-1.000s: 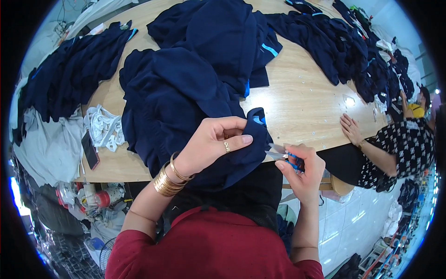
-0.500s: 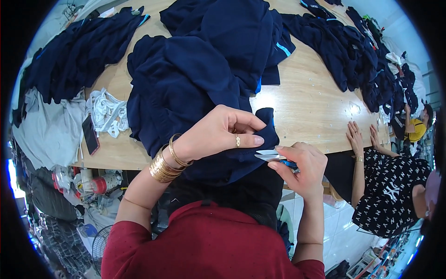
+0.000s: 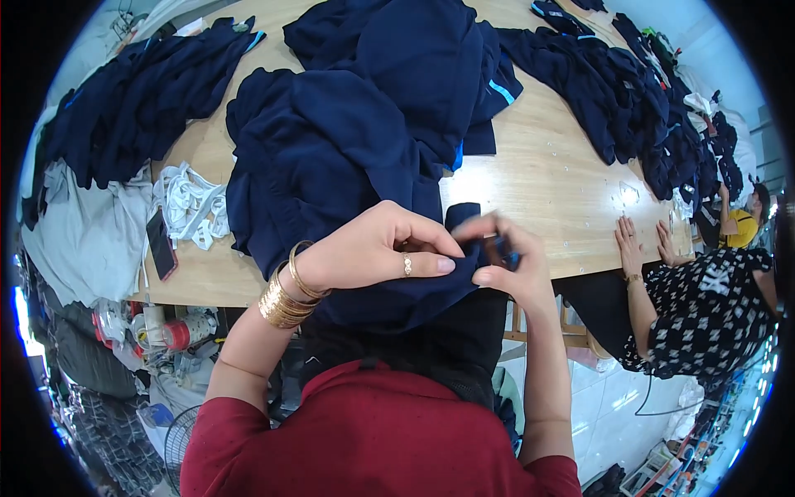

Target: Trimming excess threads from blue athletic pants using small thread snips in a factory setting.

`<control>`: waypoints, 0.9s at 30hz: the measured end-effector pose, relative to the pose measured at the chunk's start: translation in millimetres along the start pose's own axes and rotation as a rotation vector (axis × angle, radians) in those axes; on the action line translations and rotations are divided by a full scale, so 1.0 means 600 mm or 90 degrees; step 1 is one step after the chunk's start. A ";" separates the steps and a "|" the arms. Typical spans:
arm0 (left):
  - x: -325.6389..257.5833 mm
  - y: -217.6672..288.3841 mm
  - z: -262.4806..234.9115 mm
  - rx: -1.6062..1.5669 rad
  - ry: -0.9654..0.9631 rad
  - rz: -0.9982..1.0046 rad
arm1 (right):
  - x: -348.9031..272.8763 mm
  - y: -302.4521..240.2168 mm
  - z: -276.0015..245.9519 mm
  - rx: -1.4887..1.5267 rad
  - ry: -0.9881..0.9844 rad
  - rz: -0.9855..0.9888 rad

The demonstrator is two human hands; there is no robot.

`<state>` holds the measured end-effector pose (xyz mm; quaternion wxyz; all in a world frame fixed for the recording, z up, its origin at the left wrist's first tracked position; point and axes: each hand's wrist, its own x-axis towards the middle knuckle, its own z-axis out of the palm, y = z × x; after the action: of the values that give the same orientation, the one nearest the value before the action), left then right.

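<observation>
A navy garment [image 3: 319,137] lies bunched in front of me, its near part drawn to the table's edge and over my lap. Thumb and fingers of my left hand [image 3: 368,248] pinch a fold of this cloth. Close to its right is my right hand [image 3: 523,269], curled around thread snips [image 3: 511,259]. Only a dark and blue bit of the snips shows in the palm; their blades are hidden or blurred. The right fingers are smeared by motion, with the thumb and fingertips at the same fold of cloth.
Navy garments [image 3: 137,108] are heaped at the left, and more navy clothing [image 3: 588,91] at the right. White straps [image 3: 192,203] and a phone [image 3: 160,244] lie on the wooden table [image 3: 551,190]. A co-worker's hands [image 3: 631,248] rest on its right edge.
My right hand has moved left to the cloth, and the snips' blades have gone from sight. My left hand has shifted slightly down and left. The co-worker on the right has leaned.
</observation>
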<state>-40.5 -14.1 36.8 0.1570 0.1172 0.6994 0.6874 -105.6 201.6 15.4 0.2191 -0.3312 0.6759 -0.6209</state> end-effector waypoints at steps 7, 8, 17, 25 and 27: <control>-0.055 0.023 -0.061 -0.144 0.315 0.076 | 0.023 -0.019 -0.043 -0.205 0.024 0.184; -0.068 0.021 -0.079 -0.158 0.383 0.086 | 0.024 -0.011 -0.056 -0.207 0.069 0.178; -0.110 -0.025 -0.117 -0.370 0.472 0.059 | 0.000 0.009 -0.055 0.197 0.157 0.214; -0.060 -0.022 -0.096 0.343 0.557 0.107 | 0.021 -0.021 -0.003 0.152 0.118 0.254; -0.025 -0.023 -0.074 0.308 0.321 0.234 | 0.034 -0.033 0.026 0.116 0.069 0.235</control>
<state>-42.9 -61.0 24.3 -0.1776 0.1018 0.8251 0.5266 -105.0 175.8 34.9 0.3213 -0.1465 0.6770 -0.6458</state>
